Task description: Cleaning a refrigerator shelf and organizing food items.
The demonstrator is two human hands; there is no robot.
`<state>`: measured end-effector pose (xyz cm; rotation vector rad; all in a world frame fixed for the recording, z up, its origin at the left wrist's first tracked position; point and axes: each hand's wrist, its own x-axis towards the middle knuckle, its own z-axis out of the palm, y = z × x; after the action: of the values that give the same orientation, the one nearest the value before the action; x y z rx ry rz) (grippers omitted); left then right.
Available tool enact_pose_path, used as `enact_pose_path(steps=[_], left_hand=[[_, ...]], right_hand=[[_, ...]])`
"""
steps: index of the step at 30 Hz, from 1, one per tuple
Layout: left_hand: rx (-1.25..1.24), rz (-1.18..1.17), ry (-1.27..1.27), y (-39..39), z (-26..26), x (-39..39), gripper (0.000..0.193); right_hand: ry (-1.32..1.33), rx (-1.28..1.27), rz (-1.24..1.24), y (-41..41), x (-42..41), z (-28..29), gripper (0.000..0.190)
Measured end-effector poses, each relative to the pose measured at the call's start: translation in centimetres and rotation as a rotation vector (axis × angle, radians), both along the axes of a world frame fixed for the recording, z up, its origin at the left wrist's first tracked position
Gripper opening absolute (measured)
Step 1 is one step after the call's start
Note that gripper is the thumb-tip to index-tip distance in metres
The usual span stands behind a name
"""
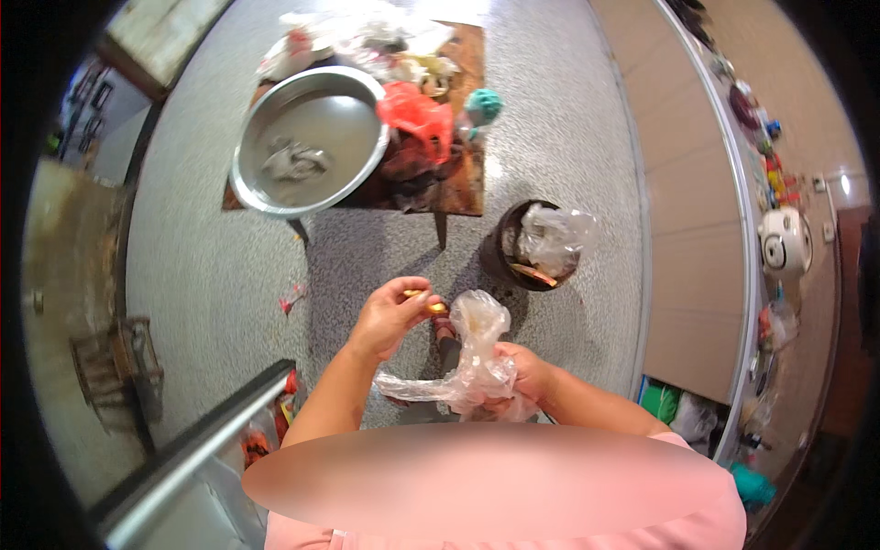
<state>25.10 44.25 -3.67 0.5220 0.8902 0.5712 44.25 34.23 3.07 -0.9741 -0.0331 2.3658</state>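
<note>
My left hand (397, 311) pinches a small shiny gold-coloured object (434, 306) between thumb and fingers; its kind is unclear. My right hand (524, 371) grips a crumpled clear plastic bag (481, 357), which hangs before my body with one end sticking up and another trailing left. Whether the bag holds anything cannot be made out. Just beyond both hands, on the floor, stands a dark round bin (496, 253) with clear plastic and a coloured wrapper (533, 275) in it.
A low wooden table (471, 182) bears a metal basin (240, 165) of cloudy water with a grey cloth, a red plastic bag (416, 113) and more bags. Cabinets (687, 227) and a counter with a rice cooker (785, 240) line the right. An open fridge door (199, 447) juts in at lower left.
</note>
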Motion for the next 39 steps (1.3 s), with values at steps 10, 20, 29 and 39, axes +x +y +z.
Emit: enact_pose_path(steps=[10, 20, 29, 39], left_hand=[[0.719, -0.589, 0.391, 7.0, -0.8, 19.0, 0.054], [0.555, -0.89, -0.278, 12.7, 5.5, 9.1, 0.08], [1.156, -0.385, 0.027, 22.7, 7.4, -4.5, 0.026], [0.698, 0.549, 0.7, 46.8, 2.2, -30.8, 0.029]], right_hand=[[-0.034, -0.005, -0.458, 0.5, 9.2, -1.6, 0.032], [-0.134, 0.226, -0.3, 12.3, 8.8, 2.3, 0.024], [-0.171, 0.466, -0.238, 26.0, -1.4, 7.0, 0.044], [0.158, 0.715, -0.464, 39.8, -9.4, 6.3, 0.054]])
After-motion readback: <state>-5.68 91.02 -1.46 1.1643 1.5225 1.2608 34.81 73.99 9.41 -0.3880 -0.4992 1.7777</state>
